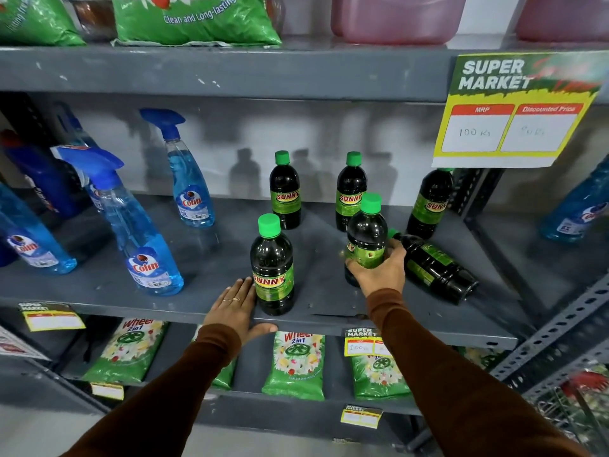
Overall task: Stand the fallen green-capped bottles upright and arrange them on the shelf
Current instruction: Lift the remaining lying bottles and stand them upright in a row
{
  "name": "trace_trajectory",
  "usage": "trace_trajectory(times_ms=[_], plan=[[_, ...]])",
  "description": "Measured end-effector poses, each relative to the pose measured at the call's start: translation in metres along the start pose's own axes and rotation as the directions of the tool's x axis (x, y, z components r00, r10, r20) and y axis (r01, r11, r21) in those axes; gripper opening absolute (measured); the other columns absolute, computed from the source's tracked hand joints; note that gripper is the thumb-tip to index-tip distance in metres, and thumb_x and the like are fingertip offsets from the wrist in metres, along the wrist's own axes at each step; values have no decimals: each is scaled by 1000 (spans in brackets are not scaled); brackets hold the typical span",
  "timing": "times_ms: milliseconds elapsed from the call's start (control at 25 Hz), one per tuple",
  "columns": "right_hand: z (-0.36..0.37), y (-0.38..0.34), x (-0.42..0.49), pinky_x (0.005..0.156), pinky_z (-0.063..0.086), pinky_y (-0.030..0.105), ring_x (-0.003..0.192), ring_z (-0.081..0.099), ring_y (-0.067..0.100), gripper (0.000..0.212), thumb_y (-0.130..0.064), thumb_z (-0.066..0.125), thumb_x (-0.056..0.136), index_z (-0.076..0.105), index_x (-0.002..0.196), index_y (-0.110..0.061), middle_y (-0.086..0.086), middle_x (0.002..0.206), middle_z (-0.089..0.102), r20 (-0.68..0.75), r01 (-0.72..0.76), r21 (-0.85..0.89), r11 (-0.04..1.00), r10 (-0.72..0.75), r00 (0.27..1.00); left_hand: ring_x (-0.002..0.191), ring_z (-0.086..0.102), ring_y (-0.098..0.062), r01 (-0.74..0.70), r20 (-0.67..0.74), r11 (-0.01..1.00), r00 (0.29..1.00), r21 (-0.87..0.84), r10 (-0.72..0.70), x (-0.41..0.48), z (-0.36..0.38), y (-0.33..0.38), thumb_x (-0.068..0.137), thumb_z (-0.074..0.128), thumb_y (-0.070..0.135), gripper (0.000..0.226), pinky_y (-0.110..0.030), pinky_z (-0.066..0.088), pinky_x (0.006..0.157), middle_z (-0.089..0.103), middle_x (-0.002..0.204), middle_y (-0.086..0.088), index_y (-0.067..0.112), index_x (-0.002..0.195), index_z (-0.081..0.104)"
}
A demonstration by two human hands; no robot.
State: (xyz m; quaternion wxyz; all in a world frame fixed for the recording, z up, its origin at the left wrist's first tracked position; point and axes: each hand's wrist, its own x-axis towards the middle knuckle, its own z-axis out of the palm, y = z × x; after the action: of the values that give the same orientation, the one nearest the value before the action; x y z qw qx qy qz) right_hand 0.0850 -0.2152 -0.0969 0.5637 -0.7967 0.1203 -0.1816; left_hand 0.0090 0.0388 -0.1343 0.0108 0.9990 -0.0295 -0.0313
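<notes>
Several dark bottles with green caps and green SUNNY labels stand on the grey middle shelf (211, 258). Three stand upright at the back: one (285, 192), another (351, 192) and a third (430, 202) under the price sign. A front bottle (273, 268) stands upright near the shelf edge; my left hand (235, 306) lies flat on the shelf edge just left of it, fingers apart, touching or nearly touching its base. My right hand (379, 267) grips the label area of an upright bottle (367, 232). One bottle (435, 267) lies on its side right behind that hand, cap pointing left.
Blue Colin spray bottles (145, 245) fill the left of the shelf, another (576, 212) stands at far right. A Super Market price sign (510, 110) hangs from the upper shelf. Green Wheel packets (296, 364) sit on the shelf below. A perforated metal upright (553, 334) stands at right.
</notes>
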Motion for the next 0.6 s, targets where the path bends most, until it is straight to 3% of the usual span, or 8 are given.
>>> trace_trajectory(times_ms=[80,160,240,320,440,520,600], plan=[[-3,-1,0,100,44,38,108,57,27,100,-5,81,57,22,138,-14,17,125,54,68,-48,90,995,42,997,142,4,-22,0,1,1000,1000,0,0,1,1,-1,33,-19,92,138,-34,3,116,6,155,-9,11,143,3],[2,-5,-3,102,37,35,118,48,29,108,-7,83,57,14,140,-10,20,133,45,54,-31,76,997,27,998,142,4,-21,-1,2,1000,1000,-6,1,1,1,-1,33,-18,93,138,-34,2,116,5,155,-9,12,143,3],[10,-7,-7,103,35,38,121,40,36,111,-20,89,51,20,136,0,25,130,41,-42,17,-96,995,-21,999,142,3,-21,0,6,1000,1000,-10,0,0,1,-1,34,-17,93,137,-34,2,116,4,155,-8,12,143,1],[12,-6,-8,99,37,42,114,43,40,103,-20,90,48,29,128,3,26,122,45,-118,41,-160,986,-61,991,143,2,-21,0,13,1000,1000,-15,0,0,1,-1,33,-17,93,137,-34,2,116,3,155,-7,13,143,0],[5,-7,-8,92,45,34,104,54,29,92,-5,85,51,31,125,-4,19,117,52,-39,16,-12,1000,-17,999,143,2,-21,-6,13,1000,1000,-17,6,0,1,-2,34,-16,93,136,-34,1,116,2,155,-8,13,143,0],[4,-10,-10,91,40,26,104,53,21,96,4,81,55,24,132,-5,17,121,52,44,1,53,999,-4,999,142,2,-21,-10,8,1000,1000,-18,10,1,1,-2,34,-17,93,136,-34,1,116,2,155,-8,12,143,-1],[6,-11,-10,92,39,26,110,53,25,96,2,81,58,22,134,-5,17,124,52,56,-20,42,999,18,998,142,1,-21,-5,8,1000,1000,-22,6,1,1,-1,33,-18,92,136,-33,0,115,2,155,-7,13,143,-1]])
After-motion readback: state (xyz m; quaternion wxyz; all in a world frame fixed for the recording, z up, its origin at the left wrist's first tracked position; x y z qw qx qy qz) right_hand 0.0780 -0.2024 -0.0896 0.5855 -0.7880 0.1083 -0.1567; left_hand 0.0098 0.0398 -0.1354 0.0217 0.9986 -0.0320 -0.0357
